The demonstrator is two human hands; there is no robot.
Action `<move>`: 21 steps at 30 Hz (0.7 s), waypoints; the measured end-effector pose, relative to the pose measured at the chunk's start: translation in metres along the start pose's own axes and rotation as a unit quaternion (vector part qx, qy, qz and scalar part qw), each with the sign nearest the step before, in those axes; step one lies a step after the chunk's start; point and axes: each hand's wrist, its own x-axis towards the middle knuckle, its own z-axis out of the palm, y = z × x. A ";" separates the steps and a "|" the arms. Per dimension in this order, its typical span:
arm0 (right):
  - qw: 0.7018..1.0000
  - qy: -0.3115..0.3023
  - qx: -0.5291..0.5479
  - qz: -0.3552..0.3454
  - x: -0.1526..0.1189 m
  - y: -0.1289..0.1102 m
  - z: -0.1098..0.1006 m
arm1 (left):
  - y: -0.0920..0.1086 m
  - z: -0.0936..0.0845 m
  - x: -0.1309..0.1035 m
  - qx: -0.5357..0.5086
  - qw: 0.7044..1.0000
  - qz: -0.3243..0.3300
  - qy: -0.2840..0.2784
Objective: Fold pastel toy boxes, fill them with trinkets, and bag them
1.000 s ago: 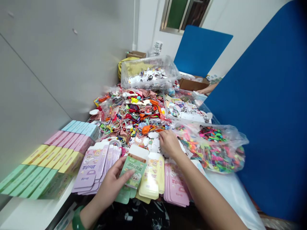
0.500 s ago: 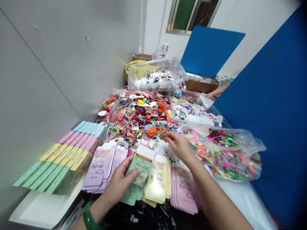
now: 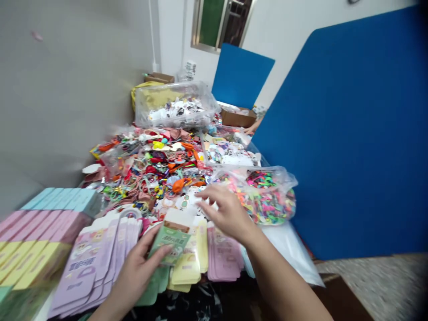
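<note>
My left hand [image 3: 135, 269] grips a flat green carton [image 3: 170, 240] by its lower end, above fanned stacks of purple cartons [image 3: 95, 261], yellow cartons [image 3: 192, 261] and pink cartons [image 3: 224, 258]. My right hand [image 3: 224, 211] hovers with fingers spread over small white die-cut cards [image 3: 182, 203], at the near edge of a big heap of colourful hair ties and clips [image 3: 157, 165]. Nothing shows between its fingers. The picture is blurred by motion.
A clear bag of bright clips [image 3: 270, 196] lies right of my right hand. Folded pink, yellow and blue boxes [image 3: 36, 227] are stacked at left. A clear bin [image 3: 174, 107] stands at the back. Blue partitions [image 3: 351, 133] close the right side. Another person's hand [image 3: 252, 127] reaches in behind.
The view swung right and down. My right hand drew back from the heap and its fingers spread; the small piece it pinched is no longer seen. My left hand keeps the green carton.
</note>
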 end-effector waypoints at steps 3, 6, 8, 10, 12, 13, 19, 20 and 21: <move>0.959 0.062 -0.126 0.248 0.013 0.062 -0.036 | -0.007 -0.008 0.001 0.009 0.999 -0.025 0.021; 0.925 0.035 -0.142 0.352 0.018 0.126 -0.063 | -0.011 -0.012 0.002 0.028 0.999 -0.020 0.027; 0.913 0.007 -0.122 0.389 0.017 0.157 -0.068 | -0.011 -0.011 0.003 0.043 0.998 -0.022 0.033; 0.907 -0.009 -0.095 0.411 0.014 0.177 -0.067 | -0.011 -0.010 0.003 0.050 0.998 -0.026 0.025; 0.901 -0.013 -0.062 0.429 0.011 0.188 -0.066 | -0.012 -0.009 0.003 0.055 0.998 -0.026 0.014; 0.898 -0.010 -0.043 0.438 0.010 0.191 -0.067 | -0.013 -0.010 0.003 0.059 0.998 -0.025 0.013; 0.882 0.050 0.091 0.460 -0.001 0.200 -0.087 | -0.016 -0.012 0.005 0.073 0.997 -0.032 0.015; 0.879 0.063 0.108 0.461 -0.003 0.200 -0.090 | -0.015 -0.011 0.006 0.070 0.997 -0.033 0.015; 0.875 0.074 0.123 0.462 -0.004 0.200 -0.092 | -0.015 -0.009 0.006 0.067 0.997 -0.033 0.017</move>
